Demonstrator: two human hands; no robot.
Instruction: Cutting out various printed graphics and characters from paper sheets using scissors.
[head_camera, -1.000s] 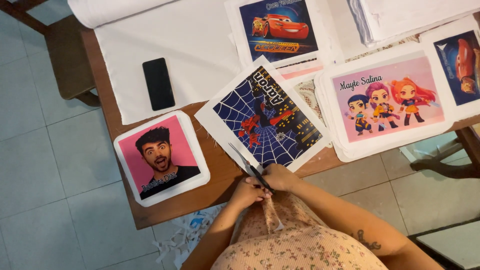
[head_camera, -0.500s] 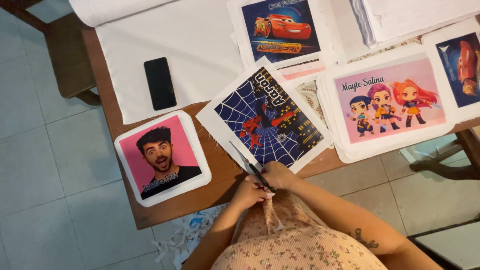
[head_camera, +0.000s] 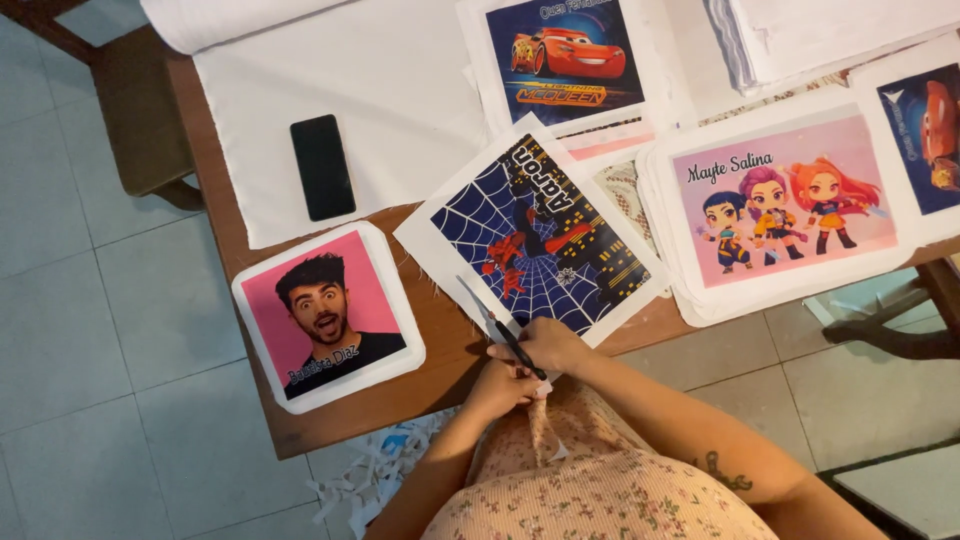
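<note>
While the right hand (head_camera: 548, 345) grips scissors (head_camera: 497, 325) at the web print (head_camera: 535, 240) just above, the left hand (head_camera: 500, 385) seemingly pinches its edge; trimming continues, needing steady feed.

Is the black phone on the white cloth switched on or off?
It appears off: the phone lies flat on the white cloth with a fully dark screen. Off or merely asleep, I cannot tell.

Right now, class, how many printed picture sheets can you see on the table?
5: the portrait sheet at the near left, the web sheet by the hands, a car sheet at the top, the cartoon girls sheet on the right, another car sheet cut off at the edge. Stacks may hide more.
</note>
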